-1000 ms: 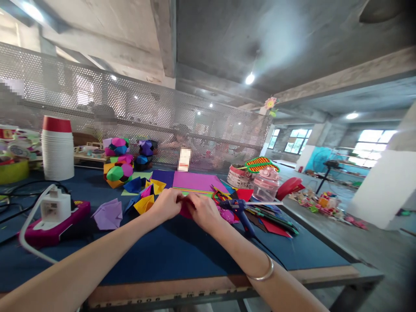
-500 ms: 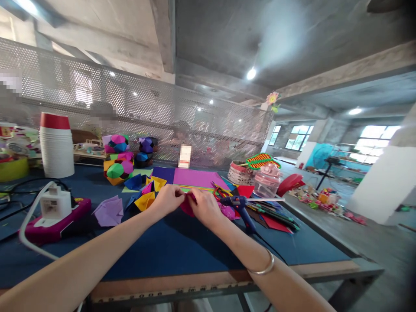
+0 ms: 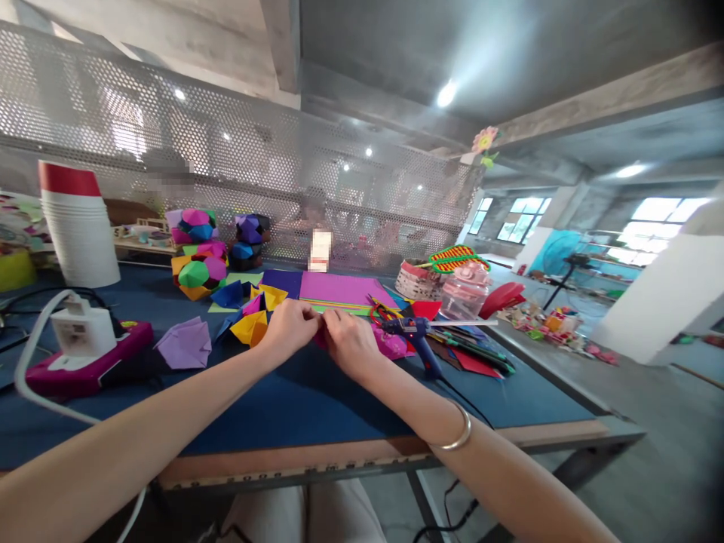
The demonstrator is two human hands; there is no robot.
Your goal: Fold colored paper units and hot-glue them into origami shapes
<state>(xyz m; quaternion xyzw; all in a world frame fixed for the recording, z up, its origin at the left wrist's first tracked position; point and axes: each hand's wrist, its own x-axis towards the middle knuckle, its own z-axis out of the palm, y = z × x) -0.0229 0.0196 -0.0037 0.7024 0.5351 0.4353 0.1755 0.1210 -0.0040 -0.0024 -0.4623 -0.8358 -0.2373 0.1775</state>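
Between my fingertips is a piece of magenta paper (image 3: 321, 338), mostly hidden behind the hands. My left hand (image 3: 291, 328) pinches it from one side, and my right hand (image 3: 351, 343), with a silver bangle on the wrist, pinches it from the other. Both are closed, held above the blue table. Folded paper pieces in yellow (image 3: 249, 329) and blue lie just left of my left hand. A lilac folded paper piece (image 3: 184, 344) rests farther left. Close to my right hand are crumpled pink paper (image 3: 393, 343) and a blue glue gun (image 3: 421, 343) with a clear stick in its back.
Finished paper balls (image 3: 199, 276) stand at the back left, near a stack of white cups (image 3: 82, 234). A magenta power strip (image 3: 90, 360) with a white plug sits at left. Purple sheets (image 3: 345, 288), a pink-lidded jar (image 3: 464, 292) and pens (image 3: 480, 351) lie beyond.
The camera view has tilted down, showing more of the table's front edge and my legs. Both hands stay together on the magenta paper, less of which shows now.
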